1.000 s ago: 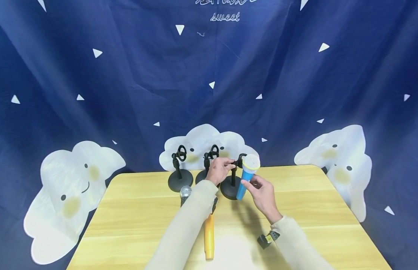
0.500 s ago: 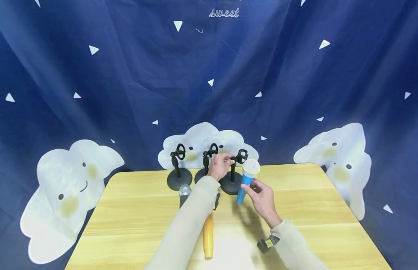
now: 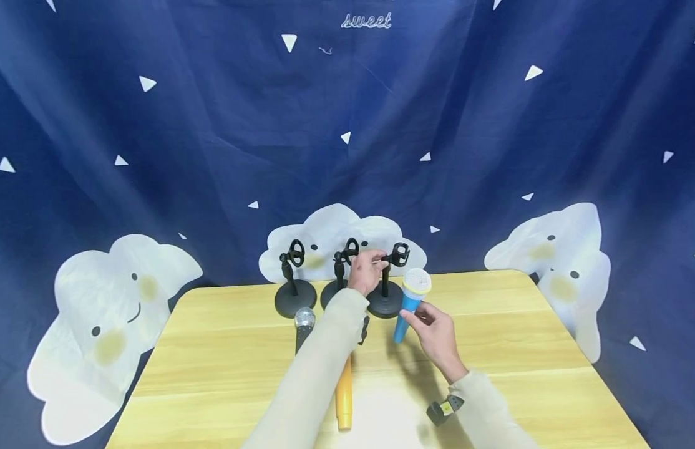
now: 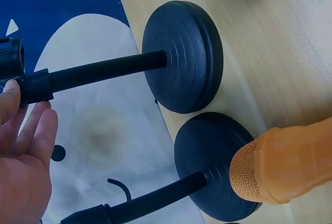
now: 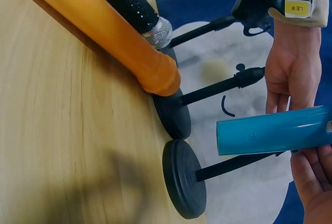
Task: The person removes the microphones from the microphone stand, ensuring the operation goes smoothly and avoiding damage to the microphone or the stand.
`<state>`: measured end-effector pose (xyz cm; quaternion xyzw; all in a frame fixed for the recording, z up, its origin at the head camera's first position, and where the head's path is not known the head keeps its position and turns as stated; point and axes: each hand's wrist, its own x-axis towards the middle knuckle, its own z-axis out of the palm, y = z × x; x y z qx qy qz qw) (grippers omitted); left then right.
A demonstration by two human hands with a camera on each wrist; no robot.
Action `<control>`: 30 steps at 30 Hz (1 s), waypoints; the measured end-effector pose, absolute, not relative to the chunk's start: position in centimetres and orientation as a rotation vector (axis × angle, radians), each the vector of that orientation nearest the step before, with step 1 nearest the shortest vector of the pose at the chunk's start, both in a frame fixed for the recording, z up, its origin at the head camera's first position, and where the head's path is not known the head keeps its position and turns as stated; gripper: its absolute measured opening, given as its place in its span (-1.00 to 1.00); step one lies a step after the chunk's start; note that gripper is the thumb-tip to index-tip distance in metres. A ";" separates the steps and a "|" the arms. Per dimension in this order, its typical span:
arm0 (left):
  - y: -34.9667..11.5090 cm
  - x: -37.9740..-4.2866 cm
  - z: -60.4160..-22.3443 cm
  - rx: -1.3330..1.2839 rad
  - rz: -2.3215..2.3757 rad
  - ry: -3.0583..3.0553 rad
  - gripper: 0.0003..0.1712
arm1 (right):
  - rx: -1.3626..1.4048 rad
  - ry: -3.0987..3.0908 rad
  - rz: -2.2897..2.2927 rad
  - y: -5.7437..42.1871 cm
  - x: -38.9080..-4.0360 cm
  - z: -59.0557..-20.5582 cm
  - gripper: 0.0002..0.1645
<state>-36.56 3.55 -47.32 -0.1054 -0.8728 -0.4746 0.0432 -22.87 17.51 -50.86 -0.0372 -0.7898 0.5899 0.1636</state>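
Three black desk microphone stands line the table's back edge. My left hand (image 3: 367,272) pinches the right-hand stand (image 3: 385,288) just below its clip (image 3: 400,254); the left wrist view shows thumb and fingers at that joint (image 4: 35,87). In my right hand (image 3: 434,333) is a blue microphone (image 3: 410,305), gripped by its handle, white mesh head up. It stands in front of and apart from the clip. The right wrist view shows its handle end (image 5: 270,130). The middle stand (image 3: 339,274) is partly hidden behind my left hand; the left stand (image 3: 294,296) has a bare clip.
An orange microphone (image 3: 344,396) and a black microphone with a silver head (image 3: 305,324) lie on the wooden table (image 3: 224,368), partly under my left forearm. A blue curtain (image 3: 213,156) with white clouds hangs behind the table.
The blue microphone and my right hand have come slightly down, away from the right stand's clip. That clip has turned and now shows beside my left fingers. The head view has shifted a little.
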 end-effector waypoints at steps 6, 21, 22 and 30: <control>3.3 -36.5 -47.5 -0.302 -1.446 -2.649 -0.68 | -0.086 -2.267 1.699 17.0 -22.8 -51.0 -0.72; 2.5 -35.3 -48.7 -0.569 -1.372 -2.696 -0.42 | -0.111 -2.301 1.728 16.8 -22.3 -51.1 -0.62; 2.4 -35.2 -48.7 -0.572 -1.364 -2.700 -0.42 | -0.103 -2.299 1.733 16.9 -22.4 -51.3 -0.59; 1.0 -34.4 -48.8 -0.588 -1.263 -2.757 -0.42 | -0.137 -2.289 1.765 16.8 -22.4 -51.6 -0.58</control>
